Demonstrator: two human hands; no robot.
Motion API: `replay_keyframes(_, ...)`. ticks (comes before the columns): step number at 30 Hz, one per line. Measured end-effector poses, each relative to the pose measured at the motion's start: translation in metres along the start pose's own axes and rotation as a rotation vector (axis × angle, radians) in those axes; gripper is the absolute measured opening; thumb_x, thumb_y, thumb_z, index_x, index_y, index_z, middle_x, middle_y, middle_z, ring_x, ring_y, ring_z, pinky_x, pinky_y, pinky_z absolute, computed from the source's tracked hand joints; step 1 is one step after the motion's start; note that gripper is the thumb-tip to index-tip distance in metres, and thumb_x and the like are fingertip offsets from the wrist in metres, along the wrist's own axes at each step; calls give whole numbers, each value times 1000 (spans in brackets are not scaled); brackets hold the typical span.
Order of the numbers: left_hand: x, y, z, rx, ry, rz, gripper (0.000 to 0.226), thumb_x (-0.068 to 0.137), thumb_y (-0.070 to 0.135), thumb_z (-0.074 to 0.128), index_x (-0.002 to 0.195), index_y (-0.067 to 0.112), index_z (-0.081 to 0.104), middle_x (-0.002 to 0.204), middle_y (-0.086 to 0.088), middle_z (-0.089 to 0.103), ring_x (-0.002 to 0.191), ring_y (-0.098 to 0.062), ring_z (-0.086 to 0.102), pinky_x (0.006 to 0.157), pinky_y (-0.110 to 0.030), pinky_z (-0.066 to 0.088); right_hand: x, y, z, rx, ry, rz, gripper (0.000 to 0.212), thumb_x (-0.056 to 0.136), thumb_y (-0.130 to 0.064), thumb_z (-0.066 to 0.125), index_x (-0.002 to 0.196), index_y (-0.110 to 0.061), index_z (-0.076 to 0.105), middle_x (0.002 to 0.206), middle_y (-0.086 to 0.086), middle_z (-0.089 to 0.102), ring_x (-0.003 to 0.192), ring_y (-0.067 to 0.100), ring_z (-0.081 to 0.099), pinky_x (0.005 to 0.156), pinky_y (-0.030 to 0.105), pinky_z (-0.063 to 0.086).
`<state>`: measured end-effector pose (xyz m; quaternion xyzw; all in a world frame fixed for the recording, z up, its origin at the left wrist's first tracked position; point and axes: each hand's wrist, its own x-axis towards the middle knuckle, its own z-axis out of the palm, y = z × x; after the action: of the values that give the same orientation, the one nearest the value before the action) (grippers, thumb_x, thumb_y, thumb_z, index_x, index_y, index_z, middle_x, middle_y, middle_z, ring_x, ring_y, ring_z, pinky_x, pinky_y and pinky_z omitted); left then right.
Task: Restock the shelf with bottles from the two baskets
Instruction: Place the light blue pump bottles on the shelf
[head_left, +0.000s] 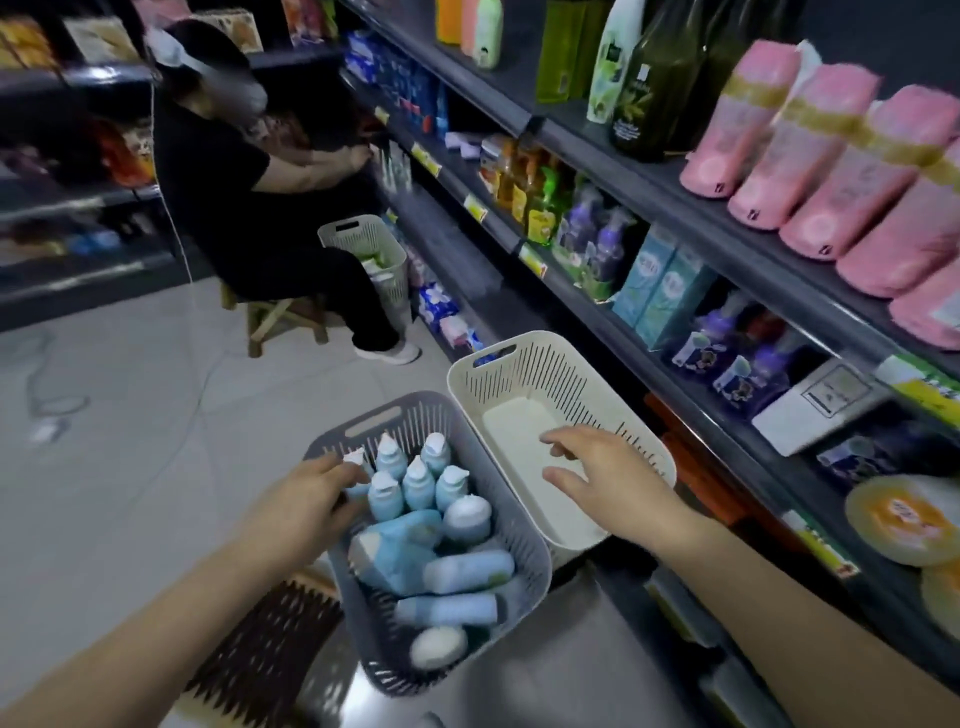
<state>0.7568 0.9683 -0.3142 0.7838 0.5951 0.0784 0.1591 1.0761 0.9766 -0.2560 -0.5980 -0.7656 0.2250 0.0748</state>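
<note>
Left hand (306, 501) is down in the grey basket (431, 410), fingers curled round one upright bottle (356, 458) against its left wall. Right hand (608, 473) hovers spread over the white basket (545, 374), holding nothing; that basket looks bare inside.

Blue bottles (418, 486): a cluster stands at the grey basket's far end, more lie flat nearer. Baskets sit side by side, just beside the shelf (649, 192).

Step, as judged: drawing the next bottle from the fuller basket. Next move calls for a straight lift clear of its neighbours, then a carry rightward to a shelf gap; which gap, cannot tell.

Seated person (249, 182) works farther down the aisle.
</note>
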Motion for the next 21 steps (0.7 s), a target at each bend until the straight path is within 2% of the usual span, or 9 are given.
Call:
replay_keyframes(4,-9,-24,12,-47,-30,-54,26,83,28,69,109,22,66,102,2,61,96,-22,60,80,-36,51,37,-11,35,2,-112,-34,41,93,-33,54,132,-21,49,123,-1,56,113,17,52,95,31,42)
replay_keyframes(8,-21,-41,25,-127,-38,-115,27,84,24,68,110,25,62,99,10,56,87,-15,63,75,-36,54,72,-11,74,19,-206,-58,41,94,-29,52,134,-19,48,126,2,54,115,20,51,95,29,40)
replay_keyframes(14,-19,-43,48,-146,-10,-241,30,84,25,67,113,29,60,99,15,55,89,-10,59,71,-31,52,124,-1,140,6,-286,-9,41,94,-25,51,132,-11,46,130,11,51,118,29,49,97,36,40)
replay_keyframes(18,-10,-42,58,-161,11,-308,30,84,22,67,113,24,61,103,10,59,94,-13,58,76,-34,52,153,10,176,-116,-345,-42,42,95,-28,50,132,-9,42,127,11,50,117,30,49,95,37,41)
replay_keyframes(21,-6,-48,63,-159,46,-357,29,84,26,67,113,24,62,103,13,57,95,-12,57,78,-30,50,168,15,195,-218,-382,-91,43,94,-29,51,131,-9,42,126,11,51,117,30,50,94,37,41)
